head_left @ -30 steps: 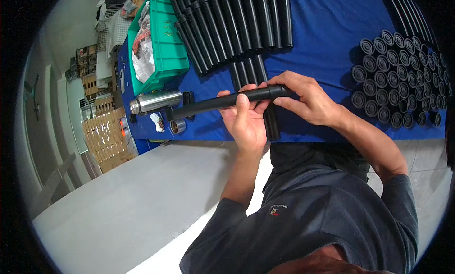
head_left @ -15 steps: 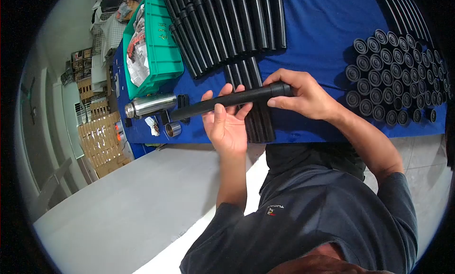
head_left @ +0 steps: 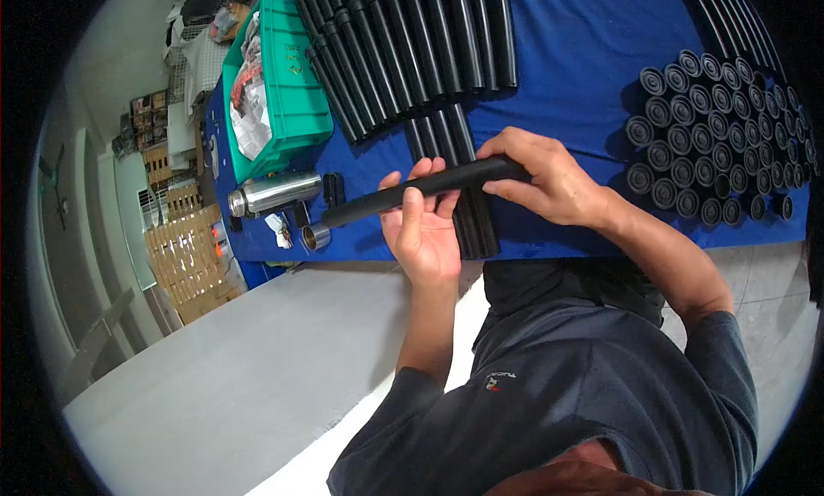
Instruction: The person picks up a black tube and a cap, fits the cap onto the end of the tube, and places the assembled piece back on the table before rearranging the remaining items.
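A long black tube (head_left: 369, 206) slants across in front of me, over the blue-covered table. My left hand (head_left: 422, 226) cradles its middle from below, palm up, with the thumb across the tube. My right hand (head_left: 549, 177) grips the upper right end, thumb below and fingers above, hiding part of that end. Beneath the held tube, several black tubes (head_left: 472, 226) lie side by side near the table's front edge. More black tubes (head_left: 429, 41) lie in a large group behind. At the tube's lower left end stands an open metal cup (head_left: 316, 235).
A green crate (head_left: 296, 84) holding plastic and paper stands at the back left. In front of it lies a steel flask (head_left: 279, 192) beside small black items (head_left: 333, 187). Many round black ends (head_left: 704, 140) are clustered at the right of the blue cloth (head_left: 575, 58).
My left hand has shifted slightly right along the tube. The tube's left end has dipped a little, and its right end is now more covered by my right hand.
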### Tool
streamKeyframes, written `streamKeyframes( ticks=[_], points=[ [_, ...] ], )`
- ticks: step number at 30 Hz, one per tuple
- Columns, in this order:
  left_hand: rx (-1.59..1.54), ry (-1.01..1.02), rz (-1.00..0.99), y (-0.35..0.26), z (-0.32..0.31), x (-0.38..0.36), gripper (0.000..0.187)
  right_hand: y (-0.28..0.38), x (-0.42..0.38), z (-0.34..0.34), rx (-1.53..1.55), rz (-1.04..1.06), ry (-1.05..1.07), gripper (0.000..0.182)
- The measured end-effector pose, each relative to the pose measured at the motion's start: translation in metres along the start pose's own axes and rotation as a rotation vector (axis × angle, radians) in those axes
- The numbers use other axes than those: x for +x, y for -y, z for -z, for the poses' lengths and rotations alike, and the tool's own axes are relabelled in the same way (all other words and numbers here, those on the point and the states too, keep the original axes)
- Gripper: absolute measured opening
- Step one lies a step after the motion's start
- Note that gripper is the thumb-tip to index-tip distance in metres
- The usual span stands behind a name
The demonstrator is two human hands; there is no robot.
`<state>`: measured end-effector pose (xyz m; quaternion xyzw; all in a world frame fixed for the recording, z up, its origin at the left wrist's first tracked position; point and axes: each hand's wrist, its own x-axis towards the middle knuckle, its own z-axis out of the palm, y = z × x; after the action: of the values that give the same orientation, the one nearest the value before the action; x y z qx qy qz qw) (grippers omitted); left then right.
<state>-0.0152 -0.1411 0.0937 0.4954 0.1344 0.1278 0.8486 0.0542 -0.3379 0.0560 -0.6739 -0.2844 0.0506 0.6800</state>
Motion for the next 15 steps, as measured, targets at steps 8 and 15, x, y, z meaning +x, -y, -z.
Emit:
streamKeyframes(
  ticks=[8,15],
  points=[
    [-0.101,0.119,0.055,-0.002,0.006,0.007,0.022,0.002,0.002,0.000,0.534,-0.393,0.126,0.045],
    [-0.060,0.168,0.010,-0.002,0.001,0.006,0.025,-0.001,0.003,0.004,0.505,-0.326,0.104,0.034]
  ],
)
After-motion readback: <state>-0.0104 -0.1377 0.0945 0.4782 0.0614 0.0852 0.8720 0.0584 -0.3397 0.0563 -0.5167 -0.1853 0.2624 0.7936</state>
